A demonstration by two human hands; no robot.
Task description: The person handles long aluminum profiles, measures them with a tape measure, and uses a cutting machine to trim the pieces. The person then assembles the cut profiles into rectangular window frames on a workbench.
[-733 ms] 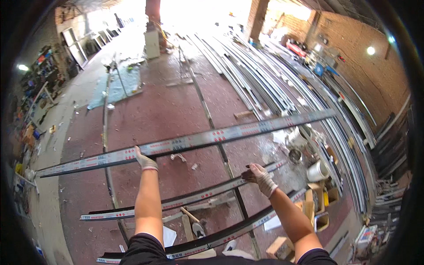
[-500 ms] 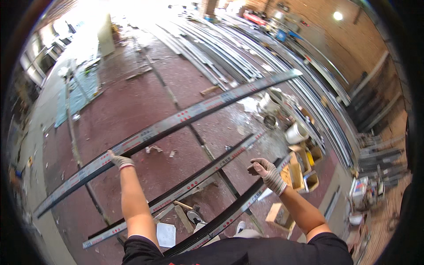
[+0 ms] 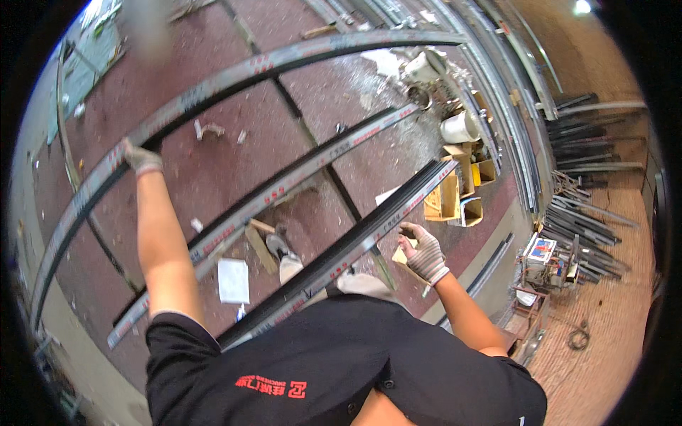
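My left hand (image 3: 144,157), in a striped work glove, is closed on the edge of the far long metal profile (image 3: 224,79). That profile is silvery with red marks, dark along its near side, and looks bowed by the lens. My right hand (image 3: 425,254), gloved too, hangs beside the near profile (image 3: 369,238), fingers loosely curled and apart from the thumb, with nothing in it. Between the far and near profiles lies a middle profile (image 3: 284,186), which no hand touches. Dark bars (image 3: 291,99) run crosswise beneath the profiles.
Open cardboard boxes (image 3: 444,200) and a white bucket (image 3: 459,128) stand at the right. Beyond them lie long metal bars (image 3: 508,135). A paper sheet (image 3: 233,280) and a wood block (image 3: 261,248) lie on the floor by my shoe (image 3: 279,245). A cluttered small cart (image 3: 543,259) stands far right.
The view has tipped down toward my body. My left hand keeps its hold on the far profile. My right hand has come nearer my body, beside the near profile, still holding nothing.
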